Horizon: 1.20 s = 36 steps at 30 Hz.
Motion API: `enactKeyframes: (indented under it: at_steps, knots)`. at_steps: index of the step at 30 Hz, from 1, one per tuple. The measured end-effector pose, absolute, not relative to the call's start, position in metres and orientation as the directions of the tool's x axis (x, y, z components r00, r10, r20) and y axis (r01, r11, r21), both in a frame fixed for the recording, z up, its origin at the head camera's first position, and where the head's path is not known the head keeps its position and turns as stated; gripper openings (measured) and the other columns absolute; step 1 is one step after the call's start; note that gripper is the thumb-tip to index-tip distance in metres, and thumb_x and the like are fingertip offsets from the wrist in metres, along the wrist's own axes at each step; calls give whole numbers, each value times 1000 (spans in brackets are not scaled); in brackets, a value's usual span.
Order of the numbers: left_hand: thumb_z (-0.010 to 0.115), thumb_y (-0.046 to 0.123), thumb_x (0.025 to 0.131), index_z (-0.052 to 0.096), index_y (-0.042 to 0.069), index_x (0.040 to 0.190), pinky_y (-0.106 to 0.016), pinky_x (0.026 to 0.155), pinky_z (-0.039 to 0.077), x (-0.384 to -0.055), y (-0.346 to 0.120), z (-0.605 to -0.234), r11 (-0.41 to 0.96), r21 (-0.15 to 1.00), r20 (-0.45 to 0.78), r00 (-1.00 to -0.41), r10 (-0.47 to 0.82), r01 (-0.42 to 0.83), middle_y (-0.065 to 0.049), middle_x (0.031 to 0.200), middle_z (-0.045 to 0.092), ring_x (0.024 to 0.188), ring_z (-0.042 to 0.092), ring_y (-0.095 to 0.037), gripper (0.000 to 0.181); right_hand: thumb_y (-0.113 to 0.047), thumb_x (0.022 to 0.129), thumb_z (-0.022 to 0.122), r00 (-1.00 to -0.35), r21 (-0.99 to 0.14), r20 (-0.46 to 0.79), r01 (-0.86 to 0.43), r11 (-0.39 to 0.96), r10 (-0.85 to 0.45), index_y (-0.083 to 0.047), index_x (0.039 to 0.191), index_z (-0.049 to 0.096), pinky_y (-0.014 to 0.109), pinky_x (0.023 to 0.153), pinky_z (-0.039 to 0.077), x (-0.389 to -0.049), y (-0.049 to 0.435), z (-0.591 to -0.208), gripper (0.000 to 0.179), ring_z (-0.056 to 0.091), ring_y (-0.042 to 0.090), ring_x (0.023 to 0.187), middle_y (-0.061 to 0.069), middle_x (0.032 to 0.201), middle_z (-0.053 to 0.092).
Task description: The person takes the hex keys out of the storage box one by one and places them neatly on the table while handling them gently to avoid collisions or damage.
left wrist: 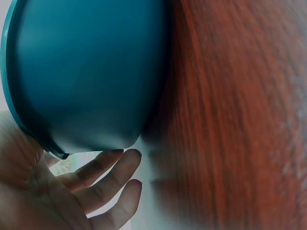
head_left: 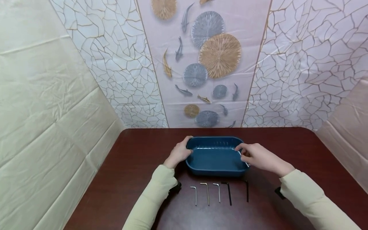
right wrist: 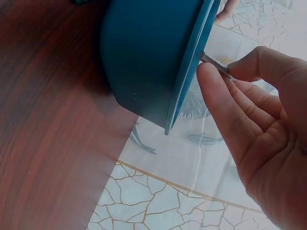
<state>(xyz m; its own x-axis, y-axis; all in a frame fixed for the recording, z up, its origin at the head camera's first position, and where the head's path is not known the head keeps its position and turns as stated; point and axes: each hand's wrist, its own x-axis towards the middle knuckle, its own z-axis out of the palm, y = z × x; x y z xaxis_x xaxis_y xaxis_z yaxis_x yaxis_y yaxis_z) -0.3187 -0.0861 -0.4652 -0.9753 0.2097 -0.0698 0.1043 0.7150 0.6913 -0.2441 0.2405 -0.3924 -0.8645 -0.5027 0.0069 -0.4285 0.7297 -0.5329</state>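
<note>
A deep blue rectangular tray with rounded corners stands on the table. My left hand grips its left end, thumb over the rim and fingers along the outside wall; the left wrist view shows those fingers against the tray's end. Over the tray's right end, my right hand pinches a silver hex key between thumb and fingers. Part of that key is hidden by the fingers. In front of the tray lies a row of several L-shaped hex keys, among them a silver one, a brassy one and a black one.
The dark reddish wooden table has rounded far corners. Behind it hangs a patterned cloth with fish and round leaf shapes. A plain cream cloth hangs on the left side.
</note>
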Motion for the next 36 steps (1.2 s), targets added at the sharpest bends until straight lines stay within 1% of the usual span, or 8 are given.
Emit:
enactKeyframes:
  at_steps: [6, 13, 19, 21, 25, 28, 32, 36]
  knots:
    - [64, 14, 95, 43, 26, 150, -37, 65, 45, -318, -87, -465, 724, 682, -75, -975, 207, 101, -11, 135, 59, 78, 59, -25, 60, -5, 95, 61, -874, -538, 21, -419, 732, -485, -1, 124, 62, 29, 53, 48, -237, 241, -394, 29, 54, 12, 57, 1, 86, 64]
    - [65, 14, 95, 43, 27, 150, -35, 60, 42, -317, -88, -467, 725, 682, -78, -976, 202, 96, -9, 122, 63, 64, 53, -22, 61, -4, 96, 61, -887, -582, 33, -392, 712, -462, -2, 122, 60, 29, 55, 50, -227, 248, -396, 26, 59, 18, 62, 1, 86, 62]
    - [65, 14, 95, 43, 26, 150, -35, 61, 43, -319, -87, -466, 728, 677, -68, -977, 204, 106, -11, 128, 62, 68, 56, -23, 61, -5, 97, 61, -903, -633, 27, -348, 691, -430, -2, 121, 58, 30, 57, 52, -218, 258, -402, 25, 61, 21, 66, 6, 88, 64]
    - [66, 14, 95, 43, 26, 150, -35, 60, 43, -318, -91, -468, 733, 672, -68, -977, 200, 104, -11, 119, 65, 66, 55, -22, 62, -6, 97, 61, -902, -658, 18, -336, 674, -432, -2, 122, 58, 30, 58, 52, -216, 259, -406, 25, 61, 19, 66, 7, 91, 65]
    - [66, 14, 94, 43, 27, 150, -35, 58, 42, -316, -97, -468, 749, 655, -67, -980, 189, 100, -10, 116, 65, 63, 54, -23, 62, -5, 98, 61, -892, -693, 8, -331, 641, -452, -2, 120, 58, 33, 60, 54, -215, 261, -415, 23, 62, 17, 66, 8, 92, 66]
    - [66, 16, 94, 43, 27, 150, -36, 60, 42, -316, -97, -468, 754, 649, -70, -979, 191, 100, -11, 128, 62, 68, 56, -25, 61, -4, 97, 61, -889, -714, -9, -314, 626, -457, -2, 118, 58, 35, 60, 56, -213, 263, -420, 21, 62, 17, 66, 10, 91, 66]
    - [67, 16, 94, 43, 26, 150, -38, 62, 44, -317, -91, -467, 755, 646, -64, -977, 202, 113, -12, 131, 62, 73, 58, -26, 62, -2, 96, 60, -890, -735, -49, -275, 619, -453, -2, 115, 58, 37, 61, 57, -210, 267, -424, 19, 63, 20, 67, 11, 91, 65]
    - [67, 16, 93, 44, 26, 150, -37, 62, 43, -319, -85, -467, 754, 646, -58, -976, 208, 122, -11, 130, 62, 72, 57, -25, 62, -3, 96, 61, -890, -742, -81, -247, 623, -449, -3, 114, 57, 36, 60, 57, -208, 270, -426, 18, 63, 22, 66, 12, 91, 64]
